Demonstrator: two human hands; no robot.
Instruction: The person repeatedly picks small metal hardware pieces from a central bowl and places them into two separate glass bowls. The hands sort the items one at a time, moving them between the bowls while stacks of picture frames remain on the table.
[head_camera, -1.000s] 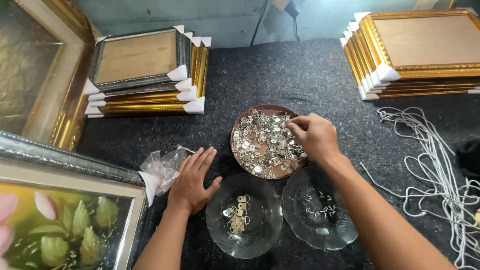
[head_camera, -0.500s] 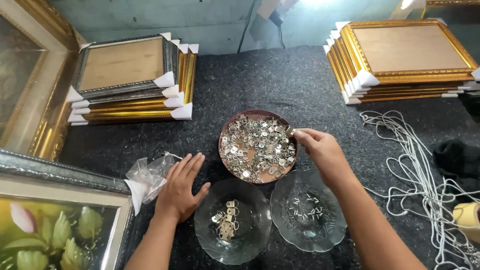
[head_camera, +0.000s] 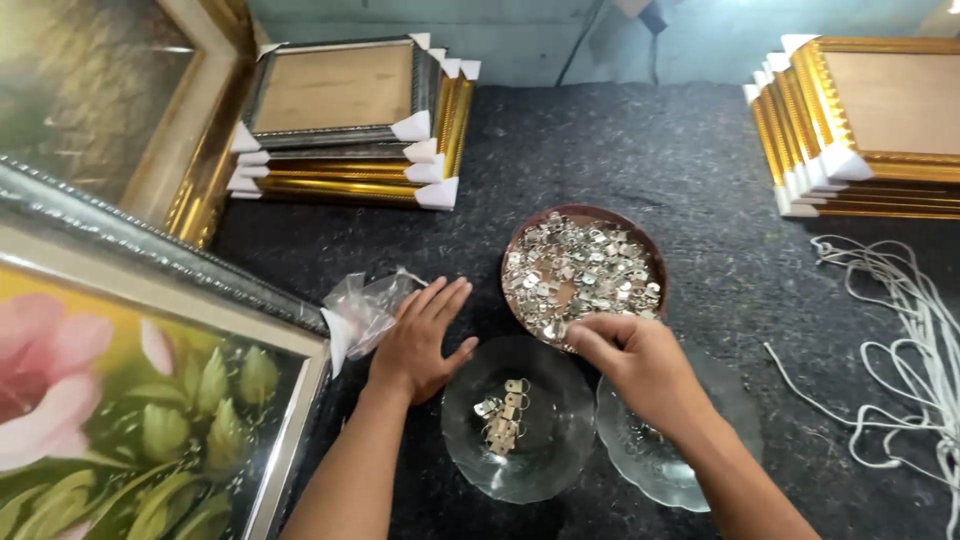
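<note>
- Closest to us, two clear glass dishes: the left dish (head_camera: 520, 418) has a small pile of brass-coloured hangers (head_camera: 503, 412); the right dish (head_camera: 655, 450) sits mostly under our forearm.
- Our left hand (head_camera: 418, 338) lies flat and open on the dark counter (head_camera: 640, 150), holding nothing, just beside a crumpled plastic bag (head_camera: 365, 307).
- Our right hand (head_camera: 640, 365) is curled, fingertips pinched at the near rim of the brown bowl (head_camera: 583, 272) full of silver clips (head_camera: 580, 275). Whether it's actually got one, we can't tell.
- Pinching one piece at a time seems cleanest, they look tangly.
- Off to the sides: a flower painting (head_camera: 120, 400) and white cords (head_camera: 900, 330).
- Further back, stacked gold frames (head_camera: 345, 125), more frames (head_camera: 870, 120). Nothing blocks the bowl.
</note>
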